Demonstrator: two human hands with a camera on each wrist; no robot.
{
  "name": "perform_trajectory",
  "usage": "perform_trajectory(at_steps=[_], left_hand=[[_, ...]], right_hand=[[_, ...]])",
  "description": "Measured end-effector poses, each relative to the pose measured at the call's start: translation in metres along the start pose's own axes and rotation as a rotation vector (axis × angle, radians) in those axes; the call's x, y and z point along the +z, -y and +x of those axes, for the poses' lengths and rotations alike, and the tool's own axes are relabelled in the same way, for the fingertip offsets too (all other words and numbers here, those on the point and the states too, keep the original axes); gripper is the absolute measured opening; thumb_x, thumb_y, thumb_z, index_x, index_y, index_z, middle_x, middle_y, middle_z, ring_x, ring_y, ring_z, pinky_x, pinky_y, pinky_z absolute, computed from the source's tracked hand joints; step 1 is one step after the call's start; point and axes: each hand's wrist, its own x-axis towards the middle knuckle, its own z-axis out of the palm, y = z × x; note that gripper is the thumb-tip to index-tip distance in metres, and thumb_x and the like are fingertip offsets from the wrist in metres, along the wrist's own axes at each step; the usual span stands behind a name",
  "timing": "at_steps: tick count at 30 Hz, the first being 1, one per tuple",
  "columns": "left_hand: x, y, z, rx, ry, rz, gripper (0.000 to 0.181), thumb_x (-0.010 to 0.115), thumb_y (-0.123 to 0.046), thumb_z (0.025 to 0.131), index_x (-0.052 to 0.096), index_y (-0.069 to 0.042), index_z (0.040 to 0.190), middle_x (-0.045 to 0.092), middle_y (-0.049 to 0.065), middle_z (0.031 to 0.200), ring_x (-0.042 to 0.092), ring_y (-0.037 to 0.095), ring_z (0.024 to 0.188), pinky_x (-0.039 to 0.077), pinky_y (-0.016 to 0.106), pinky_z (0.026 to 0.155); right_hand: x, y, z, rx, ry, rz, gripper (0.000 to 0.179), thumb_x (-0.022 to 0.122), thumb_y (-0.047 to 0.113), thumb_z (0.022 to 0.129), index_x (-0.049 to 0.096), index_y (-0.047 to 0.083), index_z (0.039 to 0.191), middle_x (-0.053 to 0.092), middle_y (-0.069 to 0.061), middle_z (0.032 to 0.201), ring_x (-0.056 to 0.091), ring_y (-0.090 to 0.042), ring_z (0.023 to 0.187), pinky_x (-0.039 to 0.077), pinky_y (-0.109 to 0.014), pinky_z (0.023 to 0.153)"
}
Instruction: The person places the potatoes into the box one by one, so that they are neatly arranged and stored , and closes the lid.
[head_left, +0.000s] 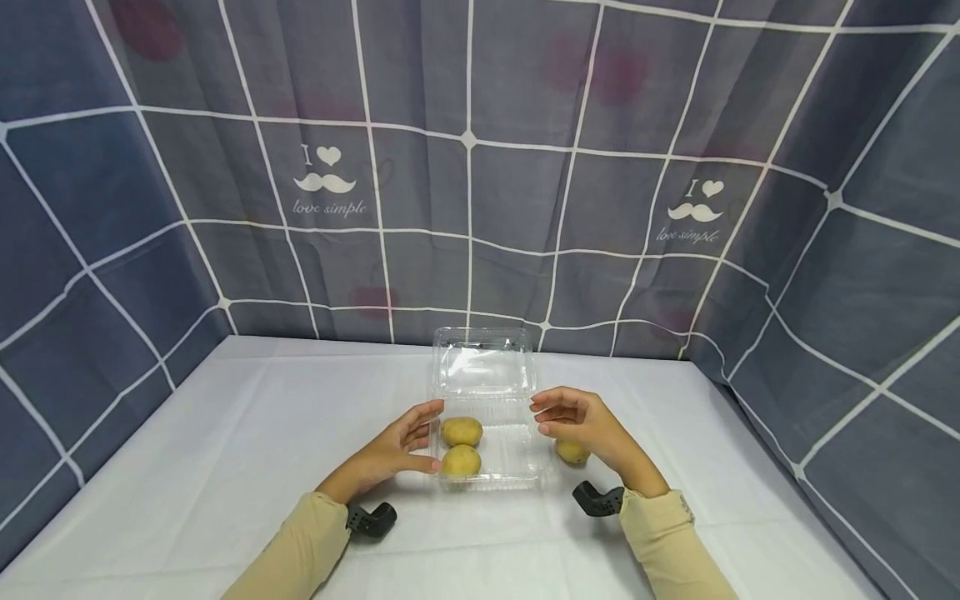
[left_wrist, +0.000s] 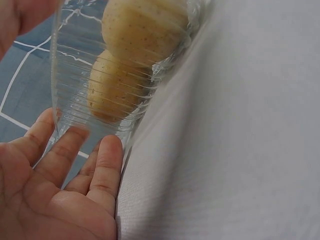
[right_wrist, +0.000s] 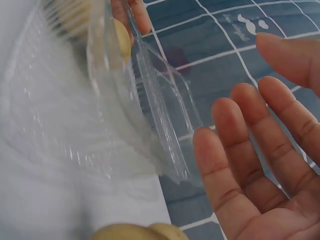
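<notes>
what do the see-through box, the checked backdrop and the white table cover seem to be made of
Clear box: likely thin, glossy plastic; it is see-through, ribbed and catches bright glints. Checked backdrop: probably matte fabric, given its soft folds, though coated sheeting is possible. White table cover: looks like matte cloth, faintly creased; fibre unclear.

We read on grid-patterned cloth (head_left: 420, 183): left print (head_left: 328, 207) and right print (head_left: 694, 213), each "I", heart sign (head_left: 328, 156), moustache sign (head_left: 325, 183), "love simple".

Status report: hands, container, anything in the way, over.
Left hand at left side of clear container; right hand empty by its right. Lid up, two potatoes inside. At least one potato outside, near right hand.
</notes>
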Motion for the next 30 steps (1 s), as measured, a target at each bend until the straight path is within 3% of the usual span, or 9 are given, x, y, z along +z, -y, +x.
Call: perform_trajectory(at_steps=[4,8,11,30], left_hand=[[0.000,-0.001,0.001,-0.016,-0.001,-0.004,0.105,0.089,-0.011,0.090,0.021,0.007,0.167,0.021,0.033,0.173,0.027,0.056,0.155,0.029,0.064,0.128],[0.000,-0.001,0.001,-0.025,0.000,-0.008,0.105,0.089,-0.010,0.090,0.021,0.007,0.168,0.021,0.033,0.173,0.027,0.055,0.156,0.029,0.064,0.128],[0.000,-0.002,0.001,-0.027,-0.001,-0.009,0.105,0.089,-0.009,0.090,0.021,0.007,0.168,0.021,0.033,0.173,0.027,0.055,0.156,0.029,0.064,0.128],[0.001,-0.003,0.001,-0.031,0.000,-0.023,0.104,0.089,-0.008,0.090,0.021,0.006,0.168,0.021,0.031,0.174,0.026,0.054,0.156,0.028,0.063,0.128]], right_hand=[[-0.007,-0.004,-0.001,-0.010,-0.023,0.017,0.044,0.074,-0.001,0.098,0.060,-0.020,0.135,0.072,-0.022,0.127,0.072,-0.012,0.108,0.059,-0.024,0.096],[-0.012,-0.010,-0.001,-0.017,-0.041,0.025,0.042,0.073,-0.003,0.098,0.060,-0.020,0.134,0.076,-0.003,0.120,0.072,-0.010,0.107,0.059,-0.023,0.096],[-0.015,-0.013,-0.001,-0.013,-0.053,0.035,0.041,0.073,-0.004,0.098,0.060,-0.020,0.133,0.077,0.002,0.117,0.073,-0.010,0.105,0.059,-0.023,0.096],[-0.029,-0.033,-0.008,-0.031,-0.170,0.007,0.040,0.076,0.000,0.099,0.062,-0.021,0.130,0.076,-0.015,0.118,0.074,-0.014,0.103,0.059,-0.020,0.092]])
